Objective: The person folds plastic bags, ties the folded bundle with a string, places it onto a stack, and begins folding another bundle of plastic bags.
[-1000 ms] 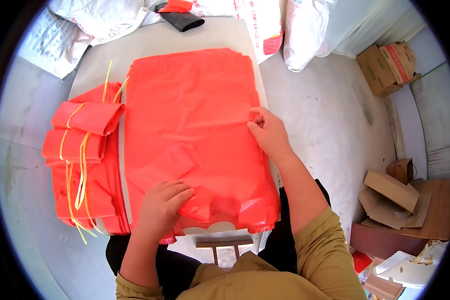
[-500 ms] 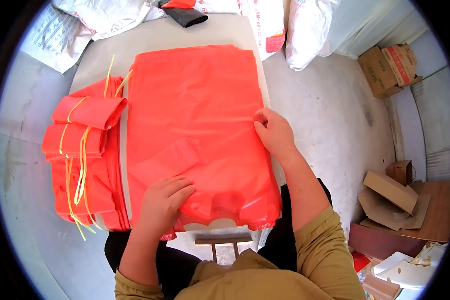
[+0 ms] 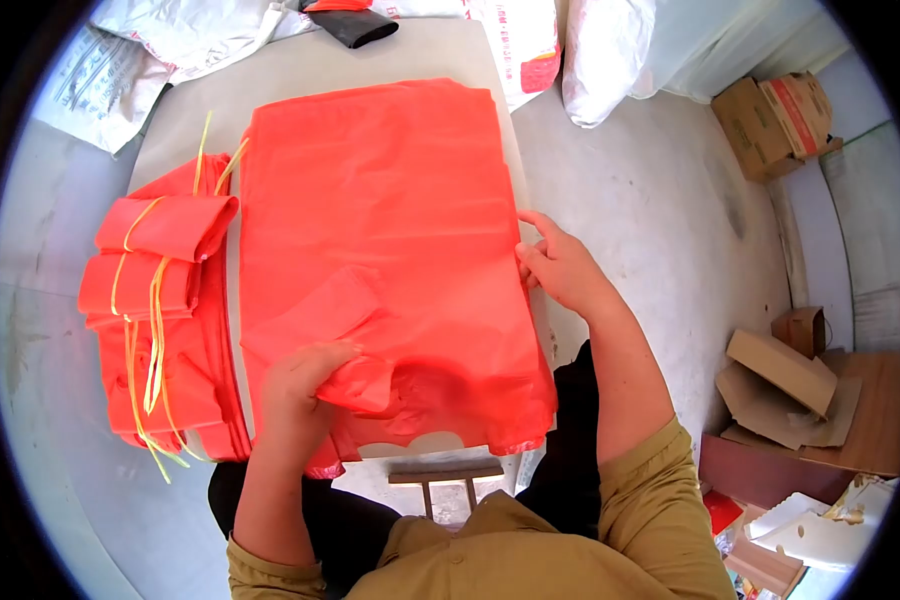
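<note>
A large stack of flat red plastic bags (image 3: 390, 190) covers the middle of the table. At its lower left, my left hand (image 3: 308, 388) is closed on the lifted edge of the top bag, thumb above and fingers underneath. My right hand (image 3: 558, 262) is at the right edge of the stack, fingers apart, its fingertips touching the side of the bags. Left of the stack lie folded red bundles (image 3: 150, 285) with yellow ties (image 3: 155, 340) around and over them.
The pale table (image 3: 210, 95) carries a black roll (image 3: 358, 27) at its far edge. White sacks (image 3: 610, 60) stand behind. Cardboard boxes (image 3: 770, 125) are at the far right, with an opened carton (image 3: 785, 385) lower right. A stool (image 3: 446, 476) shows below the table.
My left hand has gone from lying on the bags to gripping and lifting the top bag's lower edge. My right hand has shifted slightly rightward and down, and its fingers have spread.
</note>
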A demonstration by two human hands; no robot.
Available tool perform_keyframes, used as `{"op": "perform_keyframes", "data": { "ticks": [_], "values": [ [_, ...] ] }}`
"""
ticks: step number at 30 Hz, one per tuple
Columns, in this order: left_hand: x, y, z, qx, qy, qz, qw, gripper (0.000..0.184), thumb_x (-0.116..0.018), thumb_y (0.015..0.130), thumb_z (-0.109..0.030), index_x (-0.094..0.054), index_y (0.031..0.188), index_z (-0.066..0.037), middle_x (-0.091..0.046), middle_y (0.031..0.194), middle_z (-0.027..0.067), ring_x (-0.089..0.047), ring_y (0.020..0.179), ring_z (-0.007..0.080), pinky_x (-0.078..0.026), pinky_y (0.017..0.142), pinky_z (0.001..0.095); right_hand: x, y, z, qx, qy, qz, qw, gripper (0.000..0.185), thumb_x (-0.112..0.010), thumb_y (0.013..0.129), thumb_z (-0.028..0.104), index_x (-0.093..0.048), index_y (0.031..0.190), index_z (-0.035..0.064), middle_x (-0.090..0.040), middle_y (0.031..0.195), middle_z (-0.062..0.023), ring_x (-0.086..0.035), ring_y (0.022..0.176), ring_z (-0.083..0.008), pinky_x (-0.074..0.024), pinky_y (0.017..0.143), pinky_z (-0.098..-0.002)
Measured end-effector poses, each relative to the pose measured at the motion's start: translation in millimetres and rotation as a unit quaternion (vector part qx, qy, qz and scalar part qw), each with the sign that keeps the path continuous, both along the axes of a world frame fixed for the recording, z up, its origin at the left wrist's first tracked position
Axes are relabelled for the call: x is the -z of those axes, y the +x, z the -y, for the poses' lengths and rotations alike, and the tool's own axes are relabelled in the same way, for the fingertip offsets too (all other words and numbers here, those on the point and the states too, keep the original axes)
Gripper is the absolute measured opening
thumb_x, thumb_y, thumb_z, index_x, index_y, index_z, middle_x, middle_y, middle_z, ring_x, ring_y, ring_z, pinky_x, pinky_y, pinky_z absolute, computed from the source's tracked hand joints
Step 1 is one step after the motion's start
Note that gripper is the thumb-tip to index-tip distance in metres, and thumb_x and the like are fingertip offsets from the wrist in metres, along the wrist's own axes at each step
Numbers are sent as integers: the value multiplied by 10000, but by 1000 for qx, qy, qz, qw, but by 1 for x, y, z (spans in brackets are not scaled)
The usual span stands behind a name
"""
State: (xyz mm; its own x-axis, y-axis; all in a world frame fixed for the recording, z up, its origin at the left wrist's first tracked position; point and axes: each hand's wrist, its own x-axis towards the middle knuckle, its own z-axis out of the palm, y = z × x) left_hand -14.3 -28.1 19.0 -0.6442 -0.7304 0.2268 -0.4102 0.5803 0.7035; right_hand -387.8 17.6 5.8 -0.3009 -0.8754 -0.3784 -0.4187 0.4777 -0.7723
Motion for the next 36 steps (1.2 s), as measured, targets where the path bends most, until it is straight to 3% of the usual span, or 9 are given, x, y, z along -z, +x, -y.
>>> {"op": "perform_keyframes", "data": {
  "ticks": [4, 13, 22, 27, 36],
  "values": [
    [4, 3, 2, -17, 30, -27, 999, 339, -687, 787, 103, -732, 1104, -9, -778, 1058, 157, -757, 990, 351, -596, 871, 382, 1, 5, -1, 33, -38, 119, 992, 515, -543, 1081, 214, -448, 1566, 71, -710, 989, -70, -685, 911, -165, -560, 844, -350],
    [0, 6, 5, -20, 24, -32, 999, 325, -667, 798, 99, -735, 1099, -2, -786, 1045, 157, -762, 989, 349, -593, 872, 375, 16, 4, 16, 131, -49, 227, 964, 302, -578, 1037, 217, -573, 1304, 74, -701, 1111, -39, -681, 952, -142, -549, 874, -323],
    [-3, 22, 2, 10, 7, -52, 999, 348, -702, 763, 87, -740, 1083, -43, -800, 1057, 122, -767, 975, 336, -601, 869, 390, 29, 9, 38, 127, -116, 265, 949, 384, -608, 1074, 237, -574, 1413, 59, -659, 1280, -43, -639, 1130, -133, -523, 990, -311],
    [-11, 30, -3, 25, 18, -39, 999, 348, -682, 714, 75, -738, 1045, -19, -801, 1054, 158, -770, 1016, 345, -583, 949, 408, 28, 16, 48, 114, -115, 249, 955, 450, -608, 1047, 149, -566, 1476, 21, -655, 1339, -71, -647, 1176, -153, -527, 1022, -314],
    [-12, 42, -2, 28, 29, -56, 998, 342, -688, 726, 68, -750, 1049, -24, -802, 1038, 157, -777, 998, 336, -595, 908, 396, 25, 18, 48, 70, -90, 203, 973, 548, -596, 972, 50, -556, 1515, -17, -653, 1382, -111, -652, 1176, -146, -534, 1009, -306]
  ]
}}
